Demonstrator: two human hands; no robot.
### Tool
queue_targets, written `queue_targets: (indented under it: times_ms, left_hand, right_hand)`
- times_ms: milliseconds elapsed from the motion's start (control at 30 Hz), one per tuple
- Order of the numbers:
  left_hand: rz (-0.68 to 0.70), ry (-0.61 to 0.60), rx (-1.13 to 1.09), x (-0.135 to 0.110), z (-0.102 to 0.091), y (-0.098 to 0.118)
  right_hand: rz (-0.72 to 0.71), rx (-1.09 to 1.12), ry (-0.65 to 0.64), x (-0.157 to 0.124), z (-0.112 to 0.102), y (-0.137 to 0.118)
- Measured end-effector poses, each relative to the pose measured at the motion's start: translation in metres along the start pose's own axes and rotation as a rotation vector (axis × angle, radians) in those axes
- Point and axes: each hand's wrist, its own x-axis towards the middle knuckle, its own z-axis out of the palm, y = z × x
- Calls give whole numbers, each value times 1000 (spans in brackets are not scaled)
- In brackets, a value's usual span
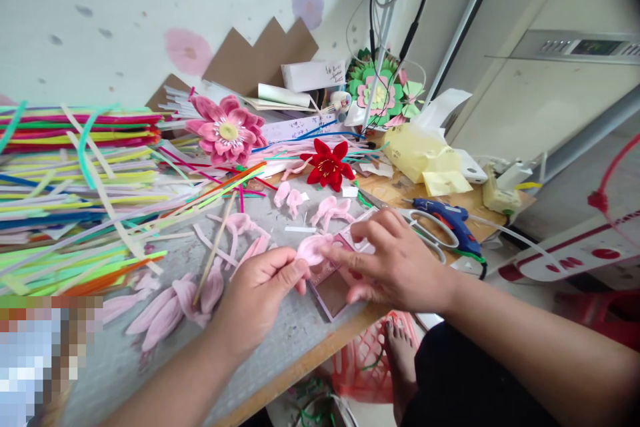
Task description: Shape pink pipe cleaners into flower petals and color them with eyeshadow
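Observation:
A pale pink petal of fuzzy pipe cleaner (313, 249) is pinched at its near end between the thumb and fingers of my left hand (270, 290). My right hand (400, 257) reaches over from the other side, its index fingertip touching the petal while its thumb stays apart. Under the right hand lies a pink makeup palette (334, 293), partly hidden by the fingers. More pink pipe-cleaner petals (173, 307) lie left of my left hand, around a thin wooden stick (213, 257). Small pink loops (331, 210) rest beyond the palette.
Bundles of coloured pipe cleaners (75, 180) cover the table's left side. A pink flower (227, 130) and a red flower (327, 165) stand behind. White-handled scissors (435, 230) and a blue glue gun (447, 217) lie at right. The wooden table edge (300, 363) runs in front.

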Motion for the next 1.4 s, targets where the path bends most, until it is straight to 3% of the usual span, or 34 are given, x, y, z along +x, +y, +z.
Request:
queue_targets:
  times_ms: [133,400,533,767,1000,1100,1233,1400]
  left_hand:
    - [18,-13,29,0,0,2]
    - [126,5,296,-6,3,7]
    - [107,56,324,-4,2,7]
    - [80,157,387,4,-1,-1]
    - [-20,103,427,6,4,-3]
    - [-38,95,413,7,4,-4]
    - [2,71,403,5,2,-3]
    - [62,36,357,1,4,3]
  right_hand:
    - [17,-20,17,-1,0,0]
    - [38,7,14,5,4,-13]
    - [106,22,-2,5,5,-4]
    - [48,203,-252,-6,-1,18]
    - [29,188,-317,-1,4,9]
    - [46,164,-268,1,5,7]
    - [97,172,-75,6,3,1]
    - [98,73,-70,13,3,-14]
